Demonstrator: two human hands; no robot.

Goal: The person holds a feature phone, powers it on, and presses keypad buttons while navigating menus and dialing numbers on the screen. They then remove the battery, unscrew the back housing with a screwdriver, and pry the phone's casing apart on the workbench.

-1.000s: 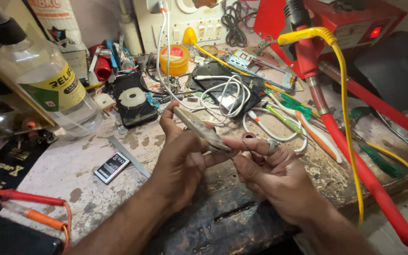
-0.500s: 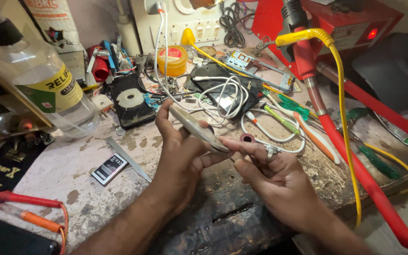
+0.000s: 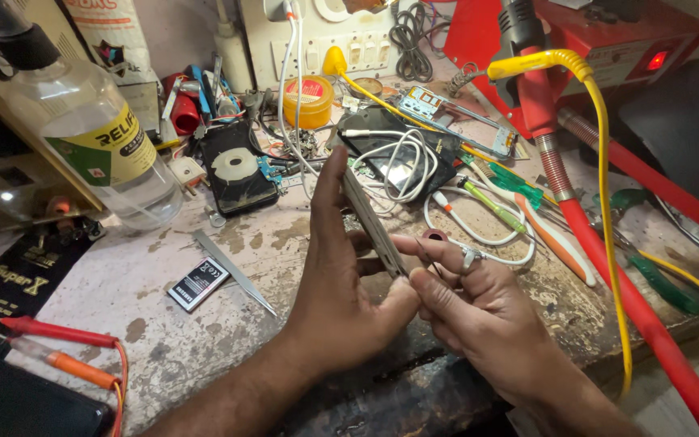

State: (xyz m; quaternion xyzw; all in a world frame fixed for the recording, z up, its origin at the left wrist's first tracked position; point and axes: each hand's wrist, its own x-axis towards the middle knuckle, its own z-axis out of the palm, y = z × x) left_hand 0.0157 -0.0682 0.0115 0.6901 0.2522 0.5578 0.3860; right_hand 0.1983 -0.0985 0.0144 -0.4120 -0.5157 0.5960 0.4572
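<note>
At bench edge: phone [image 3: 372, 222] being held on edge.
Left hand [image 3: 341, 283]: gripping phone.
Right hand [image 3: 479, 311]: pinching thin tool [image 3: 424, 252], working phone's lower end.
Next: calling for steady, light prying.

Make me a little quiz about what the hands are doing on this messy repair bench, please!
1. True or false: the left hand holds the phone tilted up on its edge.
2. What does the right hand pinch against the phone's lower end? A) a thin dark tool B) a spoon C) a paintbrush
3. Fill in: the small black battery lies on the bench just beside the metal ______.

Key
1. True
2. A
3. tweezers
</note>
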